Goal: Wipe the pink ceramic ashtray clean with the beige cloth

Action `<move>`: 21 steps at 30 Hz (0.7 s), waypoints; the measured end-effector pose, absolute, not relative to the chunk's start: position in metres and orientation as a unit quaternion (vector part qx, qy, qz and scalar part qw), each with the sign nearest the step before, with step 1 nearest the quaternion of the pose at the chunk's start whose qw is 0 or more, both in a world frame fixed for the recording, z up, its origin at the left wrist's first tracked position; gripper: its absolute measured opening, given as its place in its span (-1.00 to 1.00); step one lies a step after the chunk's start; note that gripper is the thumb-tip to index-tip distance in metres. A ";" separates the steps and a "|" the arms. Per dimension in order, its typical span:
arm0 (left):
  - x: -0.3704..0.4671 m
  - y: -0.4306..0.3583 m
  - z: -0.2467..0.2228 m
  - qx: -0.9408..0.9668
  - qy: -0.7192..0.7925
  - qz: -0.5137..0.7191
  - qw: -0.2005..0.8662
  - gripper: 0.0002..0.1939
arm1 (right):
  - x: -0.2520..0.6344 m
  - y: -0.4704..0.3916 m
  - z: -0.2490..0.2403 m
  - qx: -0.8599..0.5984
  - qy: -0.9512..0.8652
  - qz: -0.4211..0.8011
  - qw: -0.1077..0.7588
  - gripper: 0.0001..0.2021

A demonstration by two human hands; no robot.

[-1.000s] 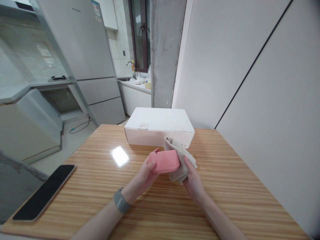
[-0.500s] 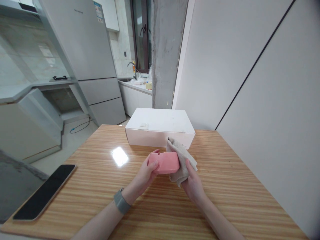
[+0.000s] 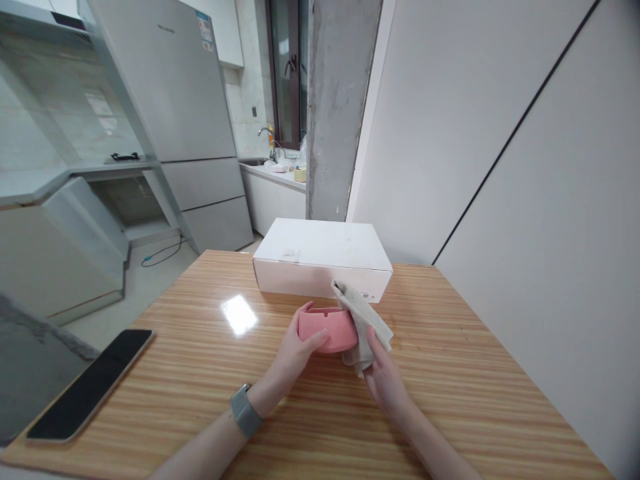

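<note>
A pink ashtray with a small notch in its rim is held above the table, its rim turned up. My left hand grips its left end, thumb across the near side and fingers behind. In my right hand is a bunched grey-beige cloth, pressed against the right end of the ashtray. The cloth hides that end and part of my right fingers. Just behind both hands stands a closed white box.
A dark flat slab with a thin pale edge lies at the left of the wood-grain table. A white panelled wall runs along the right. Beyond are a fridge and a sink counter.
The ashtray has tilted, so its notched rim and a little of its inside now show. My left thumb has shifted right across its near side. The cloth stays against its right end.
</note>
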State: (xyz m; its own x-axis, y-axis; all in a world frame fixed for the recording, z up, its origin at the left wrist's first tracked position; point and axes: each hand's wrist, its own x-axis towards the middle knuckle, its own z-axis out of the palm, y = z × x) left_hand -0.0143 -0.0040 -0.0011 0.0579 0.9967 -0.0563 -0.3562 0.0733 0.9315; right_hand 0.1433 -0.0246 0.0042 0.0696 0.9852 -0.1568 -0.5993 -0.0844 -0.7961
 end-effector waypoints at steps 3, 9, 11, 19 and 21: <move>-0.013 -0.006 0.000 0.400 0.421 0.558 0.593 -0.11 | 0.141 -0.025 0.004 -0.372 -0.256 0.628 0.633 -0.57; -0.008 -0.003 0.001 0.260 0.301 0.552 0.733 -0.16 | 0.150 -0.019 0.009 -0.377 -0.239 0.628 0.638 -0.63; -0.007 -0.004 0.002 0.250 0.285 0.535 0.755 -0.18 | 0.156 -0.015 0.012 -0.377 -0.225 0.627 0.644 -0.66; -0.015 -0.010 0.004 0.339 0.293 0.524 0.724 -0.14 | 0.168 -0.010 0.025 -0.358 -0.251 0.661 0.610 -0.59; -0.016 -0.010 0.004 0.360 0.289 0.518 0.720 -0.10 | 0.166 -0.011 0.024 -0.355 -0.252 0.669 0.603 -0.56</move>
State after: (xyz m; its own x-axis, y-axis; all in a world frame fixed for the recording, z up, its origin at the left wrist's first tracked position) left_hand -0.0161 -0.0097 0.0044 0.2955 0.9543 -0.0435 -0.5378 0.2038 0.8181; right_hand 0.1664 -0.0109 0.0240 -0.0213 0.9849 -0.1721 -0.6270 -0.1472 -0.7650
